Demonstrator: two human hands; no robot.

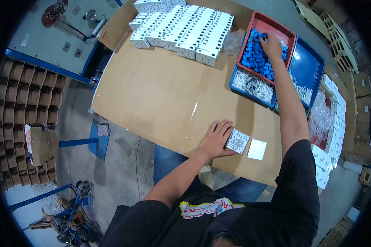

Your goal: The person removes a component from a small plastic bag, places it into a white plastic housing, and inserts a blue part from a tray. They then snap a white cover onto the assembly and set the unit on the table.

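Note:
My left hand [216, 140] is wrapped round the left side of a small square white housing [237, 141], which rests on the cardboard surface with its grey, detailed face up. Just right of it lies a flat white square plate [257, 149]. My right hand [272, 47] reaches far forward into a red tray [282, 31] of small blue plastic pieces [255, 55]. Its fingers are bent together among the pieces; whatever they pinch is too small to make out.
Under the red tray, a blue tray [235, 84] holds white slim parts [253, 86]. Another blue tray [311, 53] sits to its right. Rows of white boxes [185, 29] stand at the back of the cardboard-covered table [152, 90]. More white boxes [338, 119] and clear plastic bags [320, 121] lie right.

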